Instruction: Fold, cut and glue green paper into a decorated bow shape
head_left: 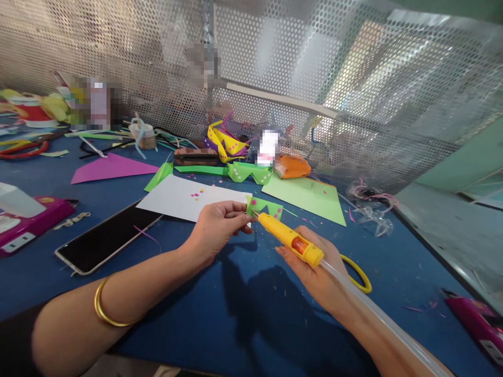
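My left hand point(223, 225) pinches the left end of a small green paper glasses front point(269, 207) decorated with pink squares. It is held just above the blue table. My right hand point(314, 262) is wrapped around a yellow hot glue gun point(281, 231), with a long clear glue stick point(373, 303) running out of its back. The gun's nozzle points at the green paper, close to my left fingertips; whether it touches, I cannot tell. Beyond my hands lies another pair of green paper glasses point(249, 173) with pale squares.
White paper point(173, 199) bears small colored squares, beside a dark-screened phone point(106, 241). Farther back are yellow paper glasses point(230, 144), an orange packet point(293, 167) and light green paper point(310, 196). Magenta power strips point(43, 222) flank the table. Perforated metal mesh point(275, 57) stands behind.
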Demonstrator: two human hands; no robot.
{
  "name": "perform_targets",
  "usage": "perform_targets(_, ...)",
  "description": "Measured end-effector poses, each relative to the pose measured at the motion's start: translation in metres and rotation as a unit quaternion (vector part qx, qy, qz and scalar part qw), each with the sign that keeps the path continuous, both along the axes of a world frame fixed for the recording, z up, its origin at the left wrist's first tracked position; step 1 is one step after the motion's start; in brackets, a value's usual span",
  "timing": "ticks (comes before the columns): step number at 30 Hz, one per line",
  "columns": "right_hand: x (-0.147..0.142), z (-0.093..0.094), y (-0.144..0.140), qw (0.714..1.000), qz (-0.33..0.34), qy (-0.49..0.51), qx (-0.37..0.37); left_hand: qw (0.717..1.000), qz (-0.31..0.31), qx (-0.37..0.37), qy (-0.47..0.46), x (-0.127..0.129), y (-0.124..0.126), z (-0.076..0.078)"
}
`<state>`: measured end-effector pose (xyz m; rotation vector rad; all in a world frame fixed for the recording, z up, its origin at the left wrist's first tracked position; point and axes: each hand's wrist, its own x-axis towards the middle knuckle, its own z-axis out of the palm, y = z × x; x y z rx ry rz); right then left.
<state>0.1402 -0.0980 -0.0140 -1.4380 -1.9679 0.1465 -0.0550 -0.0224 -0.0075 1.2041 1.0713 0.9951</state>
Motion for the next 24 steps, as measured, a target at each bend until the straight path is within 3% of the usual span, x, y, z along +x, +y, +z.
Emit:
perform_targets(9,0.0028,0.0018,0.0019,0.999,-0.028,0.026,0.014,1.000,-0.006,-0.002,0.001,-0.0013,-0.0004,-0.0021)
perform_targets(15,0.0067,-0.0008,0.0020,0.991,-0.016,0.120,-0.048,1.000,-0.005,-0.022,0.011,-0.0008,0.0003,0.0000)
perform_targets(24,0.0061,0.0010,0.0032,0.958,0.068,0.276,-0.026,0.998,-0.033,-0.046,0.025,0.0004,0.0003,-0.0032)
